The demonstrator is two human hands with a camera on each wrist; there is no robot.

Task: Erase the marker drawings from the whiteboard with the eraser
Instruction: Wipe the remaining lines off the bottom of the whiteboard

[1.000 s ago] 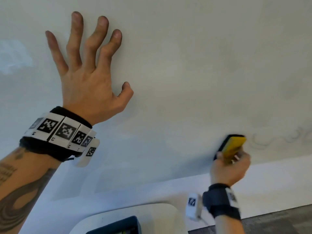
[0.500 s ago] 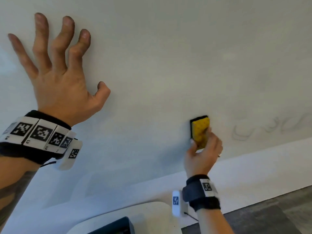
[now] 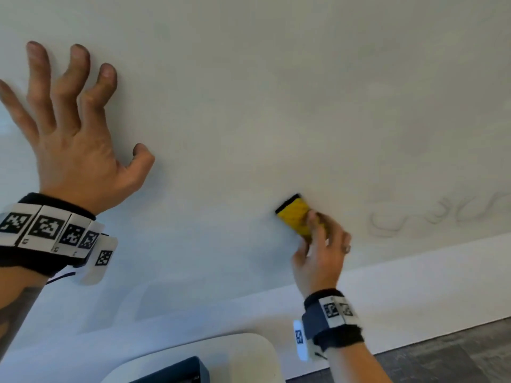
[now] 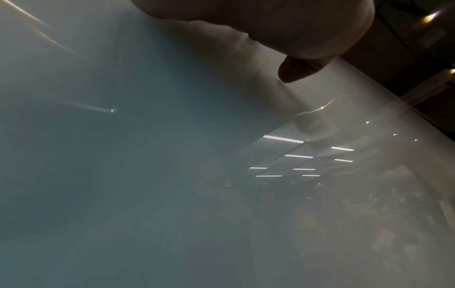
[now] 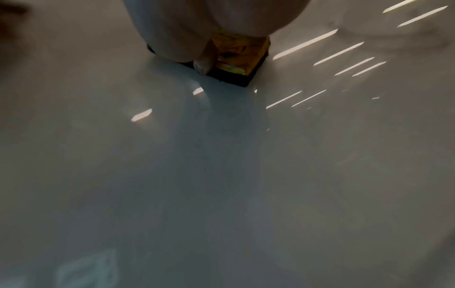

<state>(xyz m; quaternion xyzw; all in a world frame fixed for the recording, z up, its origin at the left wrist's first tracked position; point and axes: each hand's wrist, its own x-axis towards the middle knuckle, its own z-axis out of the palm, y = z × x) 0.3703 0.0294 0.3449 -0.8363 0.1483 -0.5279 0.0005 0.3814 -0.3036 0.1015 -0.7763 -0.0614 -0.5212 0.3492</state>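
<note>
The whiteboard (image 3: 276, 106) fills the head view. Faint grey marker loops (image 3: 387, 225) run along its lower right, reaching the right edge. My right hand (image 3: 318, 244) grips a yellow eraser (image 3: 294, 218) with a black felt face and holds it flat against the board, left of the loops. The right wrist view shows the eraser (image 5: 238, 52) under my fingers, felt side on the board. My left hand (image 3: 72, 128) is spread wide, fingertips pressing the board at the upper left. In the left wrist view only the thumb tip (image 4: 295, 70) shows above the glossy board.
Below the whiteboard runs a white wall strip (image 3: 414, 286), then grey floor (image 3: 456, 360) at the bottom right. A pale rounded table top (image 3: 243, 352) with a dark object (image 3: 177, 371) on it sits at the bottom middle.
My right hand has carried the eraser leftward along the board, away from the marker loops, tilting its top leftward. The left hand stays braced on the board.
</note>
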